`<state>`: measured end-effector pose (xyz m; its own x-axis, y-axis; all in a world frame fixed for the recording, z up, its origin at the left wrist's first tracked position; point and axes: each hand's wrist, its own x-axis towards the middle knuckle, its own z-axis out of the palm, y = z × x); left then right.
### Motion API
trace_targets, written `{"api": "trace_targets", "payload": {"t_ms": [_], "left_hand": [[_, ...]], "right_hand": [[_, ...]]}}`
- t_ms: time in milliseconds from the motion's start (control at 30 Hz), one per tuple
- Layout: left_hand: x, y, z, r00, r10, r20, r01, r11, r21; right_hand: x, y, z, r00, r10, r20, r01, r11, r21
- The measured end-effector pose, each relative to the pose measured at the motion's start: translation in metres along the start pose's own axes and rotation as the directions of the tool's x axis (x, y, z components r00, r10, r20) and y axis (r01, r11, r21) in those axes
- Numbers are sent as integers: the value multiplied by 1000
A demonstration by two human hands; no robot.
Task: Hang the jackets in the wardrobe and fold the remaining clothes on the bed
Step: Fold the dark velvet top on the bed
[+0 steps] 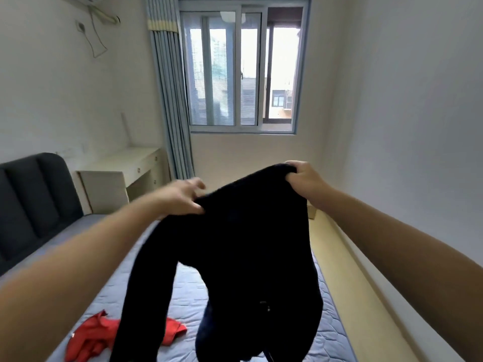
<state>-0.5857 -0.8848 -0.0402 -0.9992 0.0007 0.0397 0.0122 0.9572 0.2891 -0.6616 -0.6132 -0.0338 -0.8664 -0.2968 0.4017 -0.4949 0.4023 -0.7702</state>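
Both hands, left hand (183,197) & right hand (303,178), clutch limp black long-sleeved knit top (248,244) by shoulders: soft, floppy, prob light.

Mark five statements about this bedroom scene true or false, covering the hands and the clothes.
1. Both the left hand and the right hand grip the black garment above the bed. True.
2. The red garment hangs from the right hand. False: it lies crumpled on the bed, and neither hand touches it.
3. The curtain is gathered at the left of the window. True.
4. The black garment lies folded flat on the bed. False: it hangs unfolded from the hands.
5. A desk stands between the headboard and the curtain. True.
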Motion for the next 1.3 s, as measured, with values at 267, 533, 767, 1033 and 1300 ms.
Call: {"api": "trace_targets", "payload": {"t_ms": [267, 533, 767, 1033, 1300], "left_hand": [[9, 86, 73, 975, 58, -213, -190, 715, -673], [30, 95, 38, 800, 30, -600, -320, 866, -385], [45, 43, -4, 803, -59, -593, -197, 913, -357], [24, 3, -10, 851, 335, -404, -385, 922, -45], [-13, -7, -46, 849, 393, -353, -385, 918, 96]], "right_hand": [[3, -14, 23, 989, -59, 139, 88, 972, -216], [-32, 46, -19, 998, 13, 58, 21, 837, -547], [-60, 69, -71, 940, 322, 115, -212, 811, -546], [-50, 31, -96, 842, 265, 469, -181, 959, -218], [-44, 3, -113, 894, 146, 423, -125, 989, -78]]}}
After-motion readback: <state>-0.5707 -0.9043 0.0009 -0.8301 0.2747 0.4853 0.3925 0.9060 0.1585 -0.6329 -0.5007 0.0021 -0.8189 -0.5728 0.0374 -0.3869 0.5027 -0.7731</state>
